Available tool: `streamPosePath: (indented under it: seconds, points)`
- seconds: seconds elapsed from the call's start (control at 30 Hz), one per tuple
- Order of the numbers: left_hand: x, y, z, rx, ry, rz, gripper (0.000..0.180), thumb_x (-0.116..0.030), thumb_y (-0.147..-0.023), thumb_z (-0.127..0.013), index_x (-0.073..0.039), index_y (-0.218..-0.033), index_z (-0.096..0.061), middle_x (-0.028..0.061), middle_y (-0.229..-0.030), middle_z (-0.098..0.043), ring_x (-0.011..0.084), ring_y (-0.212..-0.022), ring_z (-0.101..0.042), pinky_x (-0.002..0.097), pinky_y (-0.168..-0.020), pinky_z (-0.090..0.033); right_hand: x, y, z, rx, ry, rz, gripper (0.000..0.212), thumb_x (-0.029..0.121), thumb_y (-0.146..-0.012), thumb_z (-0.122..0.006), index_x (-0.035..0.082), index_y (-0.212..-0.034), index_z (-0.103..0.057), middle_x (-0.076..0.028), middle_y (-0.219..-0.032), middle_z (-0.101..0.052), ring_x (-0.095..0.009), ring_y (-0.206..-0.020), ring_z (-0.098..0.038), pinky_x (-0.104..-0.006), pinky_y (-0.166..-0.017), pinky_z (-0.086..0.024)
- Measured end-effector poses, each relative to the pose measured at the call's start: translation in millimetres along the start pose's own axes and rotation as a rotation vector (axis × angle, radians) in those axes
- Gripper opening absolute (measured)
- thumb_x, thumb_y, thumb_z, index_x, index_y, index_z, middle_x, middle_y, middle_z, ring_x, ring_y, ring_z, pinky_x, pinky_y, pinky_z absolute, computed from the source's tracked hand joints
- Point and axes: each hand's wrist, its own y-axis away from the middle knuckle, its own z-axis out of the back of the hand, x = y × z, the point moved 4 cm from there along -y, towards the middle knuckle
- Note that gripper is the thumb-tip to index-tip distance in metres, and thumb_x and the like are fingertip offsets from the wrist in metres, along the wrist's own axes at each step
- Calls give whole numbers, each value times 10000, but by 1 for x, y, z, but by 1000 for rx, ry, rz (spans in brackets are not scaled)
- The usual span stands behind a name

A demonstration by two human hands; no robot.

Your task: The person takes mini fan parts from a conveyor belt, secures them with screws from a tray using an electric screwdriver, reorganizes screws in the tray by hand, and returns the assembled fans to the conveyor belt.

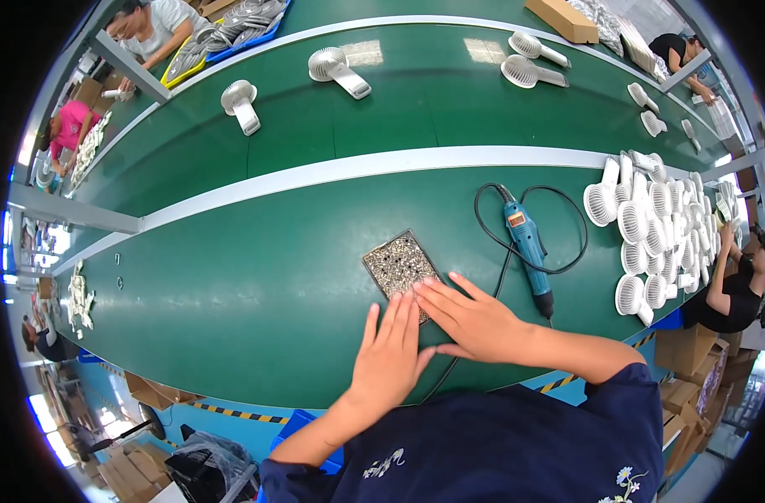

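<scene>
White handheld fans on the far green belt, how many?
7 visible: leftmost fan, centre-left fan, upper-right back fan and front fan; farther right, upper fan, middle fan, small lower fan. Others may be hidden behind the right post.

Beyond a pale rail, white handheld fans are lying scattered along a green belt. At upper left, a blue crate is holding grey parts; a person in pink is showing below. An elongated cardboard box is resting at upper right. Black-and-yellow tape is edging the blue floor.
</scene>
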Motion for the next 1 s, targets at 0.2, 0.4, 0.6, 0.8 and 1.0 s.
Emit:
streamPosePath:
  seconds: [0.2, 0.4, 0.6, 0.8, 1.0]
  points:
    - [43, -43, 25, -182, 83, -8, 523, -232, -966, -645, 74, -1374, -529, 215, -1430, -538, 359, -1375, -484, 537, -1205, -310, -31, -45, 14, -116, -166, -5, 741, 388, -923, -696, -56, -1468, -460, -194, -1552, -441, -308, -1487, -382, -532, -1258, -215]
    - [53, -53, 21, -252, 43, 35, 546, -198, -976, -622, 86, -1422, -487, 227, -1473, -503, 376, -1413, -444, 520, -1213, -307, -43, -72, 18, -163, -92, -5, 706, 322, -906, -713, -61, -1449, -473, -208, -1535, -458, -324, -1474, -397, -498, -1255, -251]
    - [18, -17, 7, -73, 60, -13, 633, -268, -994, -603, 101, -1476, -420, 244, -1541, -436, 367, -1476, -379, 519, -1236, -261, -7, -22, 12, -54, -95, -21, 765, 420, -964, -644, -78, -1496, -408, -214, -1594, -386, -328, -1523, -323, -507, -1255, -225]
    - [-10, 4, 5, -92, 93, -30, 609, -298, -992, -608, 100, -1433, -472, 232, -1560, -419, 352, -1487, -366, 516, -1236, -255, 13, 5, 6, -72, -109, -150, 807, 378, -893, -720, -62, -1497, -414, -202, -1587, -395, -318, -1524, -321, -528, -1250, -220]
    - [24, -23, 4, -145, 120, -2, 428, -257, -1002, -596, 51, -1300, -596, 230, -1539, -438, 362, -1475, -376, 546, -1227, -258, -12, -36, -5, -168, -110, -128, 838, 317, -838, -755, -64, -1495, -403, -209, -1585, -391, -338, -1520, -319, -539, -1250, -212]
